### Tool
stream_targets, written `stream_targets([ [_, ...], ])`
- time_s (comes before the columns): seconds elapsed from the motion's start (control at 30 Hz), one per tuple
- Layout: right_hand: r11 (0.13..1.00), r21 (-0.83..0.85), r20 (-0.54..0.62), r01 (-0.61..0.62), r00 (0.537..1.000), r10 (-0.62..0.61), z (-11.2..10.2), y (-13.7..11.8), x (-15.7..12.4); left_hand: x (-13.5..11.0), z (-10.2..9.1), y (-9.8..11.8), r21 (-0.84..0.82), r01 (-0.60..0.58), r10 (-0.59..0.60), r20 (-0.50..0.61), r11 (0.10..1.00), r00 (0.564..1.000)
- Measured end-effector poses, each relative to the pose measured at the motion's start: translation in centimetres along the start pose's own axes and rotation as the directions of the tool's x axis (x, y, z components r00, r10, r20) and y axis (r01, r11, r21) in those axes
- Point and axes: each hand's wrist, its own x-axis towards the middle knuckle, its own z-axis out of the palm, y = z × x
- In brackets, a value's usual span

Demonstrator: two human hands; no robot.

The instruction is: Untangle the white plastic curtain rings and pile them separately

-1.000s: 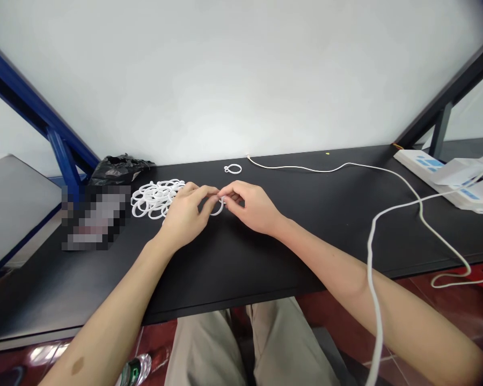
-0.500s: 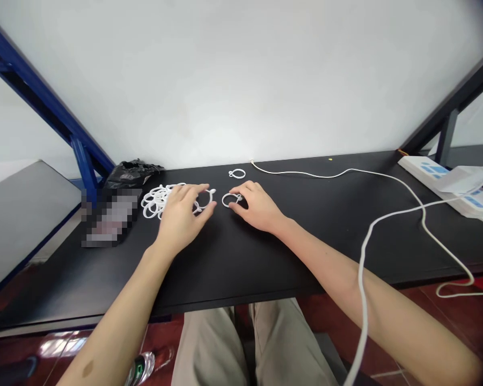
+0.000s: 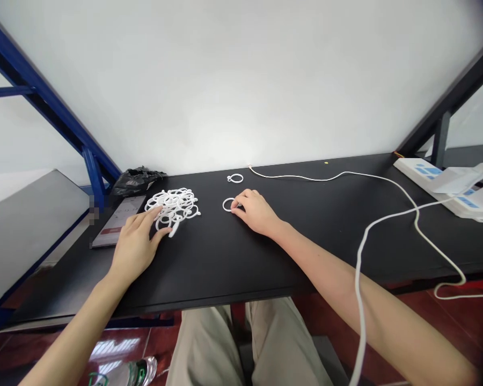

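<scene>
A heap of white plastic rings [image 3: 173, 206] lies on the black table [image 3: 265, 246], left of centre. My left hand [image 3: 136, 244] rests flat on the table with fingers stretched out, its fingertips touching the near edge of the heap. My right hand [image 3: 254, 210] lies at the table's middle, fingers curled, its fingertips pinching a single white ring [image 3: 228, 205] against the tabletop. Another single white ring [image 3: 235, 178] lies farther back, near the wall.
A phone [image 3: 118, 227] lies left of the heap, a crumpled black bag [image 3: 137, 178] behind it. A white cable [image 3: 370, 230] runs across the right of the table and hangs over its front edge. White boxes with paper [image 3: 451, 185] stand far right. A blue frame [image 3: 90, 171] rises at left.
My hands have parted. The left hand let go of its ring and slid back left to the heap's near edge. The right hand stays on the single ring on the table.
</scene>
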Motion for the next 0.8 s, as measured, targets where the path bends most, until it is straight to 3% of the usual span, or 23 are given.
stream_targets([
  [0.27, 0.993, 0.119, -0.031, 0.018, 0.999, -0.015, -0.2, 0.0, -0.2, 0.0, -1.4, 1.1, 0.009, 0.024, -0.023, -0.058, 1.0, 0.998],
  [0.4, 0.978, 0.205, -0.042, 0.042, 0.999, -0.034, 0.2, 0.1, 0.1, 1.0, -1.2, 3.6, -0.061, -0.02, 0.009, -0.174, 0.998, 0.985],
  [0.5, 0.967, 0.24, -0.053, 0.09, 0.995, -0.079, 0.3, 0.0, 0.1, 2.9, -0.1, 6.8, -0.13, -0.138, 0.125, -0.107, 0.982, 0.986],
  [0.6, 0.96, 0.233, -0.058, 0.156, 0.988, -0.146, 0.2, -0.1, -0.2, 5.1, 1.7, 9.5, -0.183, -0.179, 0.188, 0.031, 0.967, 0.982],
  [0.7, 0.966, 0.194, -0.046, 0.172, 0.985, -0.166, -0.2, 0.1, -0.4, 6.5, 3.1, 10.4, -0.272, -0.191, 0.235, 0.139, 0.943, 0.962],
  [0.8, 0.958, 0.23, -0.057, 0.174, 0.985, -0.165, -0.2, 0.4, -0.2, 6.7, 3.7, 9.9, -0.294, -0.19, 0.234, 0.123, 0.937, 0.964],
])
